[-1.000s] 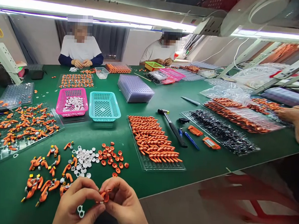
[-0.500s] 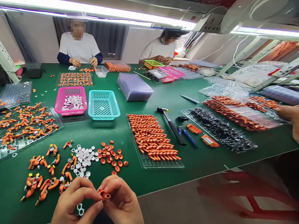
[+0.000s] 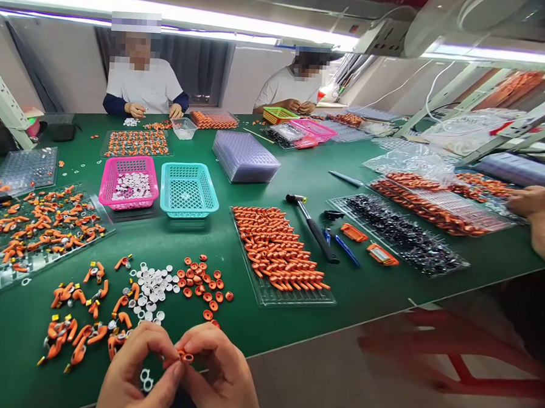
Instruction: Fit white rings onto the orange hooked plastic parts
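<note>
Both my hands meet at the bottom middle of the head view, pinching a small orange part (image 3: 185, 356) between the fingertips. My left hand (image 3: 142, 368) grips its left side, and my right hand (image 3: 222, 369) closes on its right side. A dark ring shows on the part's face; the fingers hide the rest. Beyond the hands lie white round caps (image 3: 153, 289) and orange cups (image 3: 200, 279). To the left are loose orange stemmed pieces (image 3: 80, 346) with yellow tabs. Two white rings (image 3: 146, 380) lie close beside my left hand.
A pink basket (image 3: 103, 186) and a teal basket (image 3: 188, 213) stand ahead. Trays of orange parts (image 3: 279, 247) and black parts (image 3: 399, 235) lie rightward, with a hammer (image 3: 314, 227) between. Two people sit opposite; another person's hands (image 3: 544, 212) are at right.
My fingertips have closed in further around the orange part, which has turned slightly and is more covered. At the right edge, the other person's hands have shifted slightly.
</note>
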Available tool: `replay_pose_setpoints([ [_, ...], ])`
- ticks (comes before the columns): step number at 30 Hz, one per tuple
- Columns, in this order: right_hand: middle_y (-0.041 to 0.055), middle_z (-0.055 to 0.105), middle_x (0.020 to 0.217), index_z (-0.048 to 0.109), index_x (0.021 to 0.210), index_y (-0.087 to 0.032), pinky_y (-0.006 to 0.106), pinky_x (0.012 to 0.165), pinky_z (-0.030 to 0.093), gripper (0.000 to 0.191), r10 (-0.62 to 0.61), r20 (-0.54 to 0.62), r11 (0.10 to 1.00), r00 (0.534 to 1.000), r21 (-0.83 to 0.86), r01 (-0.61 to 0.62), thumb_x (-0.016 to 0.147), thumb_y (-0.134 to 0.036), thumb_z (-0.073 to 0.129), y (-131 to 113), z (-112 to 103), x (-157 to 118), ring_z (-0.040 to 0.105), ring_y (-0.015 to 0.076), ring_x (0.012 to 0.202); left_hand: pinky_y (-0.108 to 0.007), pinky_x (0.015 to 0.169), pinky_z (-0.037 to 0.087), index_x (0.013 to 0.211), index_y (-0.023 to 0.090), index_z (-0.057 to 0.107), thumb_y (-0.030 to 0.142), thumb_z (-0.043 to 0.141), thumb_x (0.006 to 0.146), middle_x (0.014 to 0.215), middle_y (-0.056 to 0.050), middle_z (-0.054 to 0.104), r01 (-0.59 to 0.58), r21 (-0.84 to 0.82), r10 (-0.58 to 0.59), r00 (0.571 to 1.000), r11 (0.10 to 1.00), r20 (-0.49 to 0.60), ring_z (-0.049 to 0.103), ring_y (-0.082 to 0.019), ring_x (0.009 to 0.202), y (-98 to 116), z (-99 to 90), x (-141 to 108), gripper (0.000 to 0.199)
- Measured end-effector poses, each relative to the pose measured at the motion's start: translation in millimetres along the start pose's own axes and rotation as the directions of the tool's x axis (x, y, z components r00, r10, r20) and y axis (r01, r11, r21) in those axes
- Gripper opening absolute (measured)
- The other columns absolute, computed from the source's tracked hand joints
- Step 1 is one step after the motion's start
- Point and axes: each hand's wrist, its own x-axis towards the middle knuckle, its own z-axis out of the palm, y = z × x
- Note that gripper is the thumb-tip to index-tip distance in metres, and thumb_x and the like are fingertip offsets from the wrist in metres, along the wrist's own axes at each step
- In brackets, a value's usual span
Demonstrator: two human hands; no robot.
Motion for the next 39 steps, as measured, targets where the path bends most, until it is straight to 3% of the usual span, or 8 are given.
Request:
replay_pose_setpoints([
  [7,0.0036,0.072,0.089,0.062,0.113,-0.028,0.027,0.072,0.058,0.047,-0.131,0.107,0.957,0.986,-0.244,0.154,0.079,0.004,0.061,-11,-7,10,0.070,0.0185,0.077,-0.021,0.064,0.050,0.073,0.021,0.063,0.048,0.075,0.080,0.071,0.002,0.056,0.107,-0.028,-0.108,0.993,0.994,-0.037,0.057,-0.015,0.067,2,1.6,1,0.030],
  [11,0.0051,0.072,0.093,0.059,0.125,-0.032,0.028,0.071,0.059,0.055,-0.189,0.173,0.931,0.967,-0.281,0.233,0.083,0.004,0.056,-11,-10,12,0.069,0.0188,0.078,-0.022,0.064,0.053,0.079,0.022,0.065,0.041,0.073,0.080,0.075,0.000,0.066,0.062,0.120,-0.055,0.997,0.991,-0.063,0.063,-0.017,0.070,2,1.9,1,0.020],
  [15,0.0054,0.070,0.090,0.063,0.123,-0.033,0.027,0.068,0.059,0.045,-0.219,0.235,0.891,0.947,-0.348,0.292,0.090,-0.002,0.057,-12,-12,14,0.066,0.0177,0.075,-0.020,0.064,0.054,0.086,0.026,0.070,0.026,0.068,0.079,0.076,0.003,0.073,-0.018,0.253,0.023,1.000,0.967,-0.018,0.069,-0.016,0.068,3,-0.8,1,0.008],
  [20,0.0057,0.067,0.087,0.067,0.105,-0.025,0.026,0.070,0.058,0.025,-0.171,0.257,0.904,0.951,-0.343,0.255,0.090,-0.006,0.061,-19,-17,18,0.066,0.0173,0.076,-0.017,0.066,0.058,0.091,0.029,0.076,0.019,0.070,0.077,0.080,0.004,0.079,-0.138,0.337,0.123,0.990,0.931,0.065,0.074,-0.016,0.068,-1,-13.2,4,0.018],
  [24,0.0050,0.067,0.085,0.066,0.102,-0.024,0.025,0.066,0.058,0.015,-0.135,0.263,0.919,0.955,-0.328,0.220,0.090,-0.014,0.067,-22,-21,20,0.066,0.0167,0.072,-0.017,0.068,0.059,0.099,0.030,0.076,0.014,0.072,0.078,0.087,0.002,0.082,-0.277,0.380,0.224,0.958,0.883,0.178,0.077,-0.017,0.073,-4,-21.9,8,0.027],
  [32,0.0044,0.066,0.087,0.063,0.106,-0.023,0.024,0.069,0.057,0.031,-0.069,0.270,0.947,0.960,-0.284,0.148,0.084,-0.002,0.062,-26,-21,16,0.066,0.0161,0.075,-0.018,0.062,0.059,0.088,0.028,0.078,0.014,0.069,0.078,0.072,0.003,0.078,-0.219,0.327,0.188,0.974,0.920,0.123,0.073,-0.015,0.063,3,-14.9,9,0.019],
  [39,0.0001,0.064,0.078,0.061,0.094,-0.023,0.021,0.065,0.054,0.027,-0.030,0.167,0.950,0.986,-0.302,0.080,0.077,-0.002,0.057,-22,-15,18,0.063,0.0134,0.069,-0.015,0.075,0.060,0.107,0.026,0.070,0.007,0.066,0.083,0.091,0.001,0.081,-0.461,0.400,0.367,0.883,0.792,0.291,0.077,-0.014,0.077,-5,-25.3,11,0.031],
])
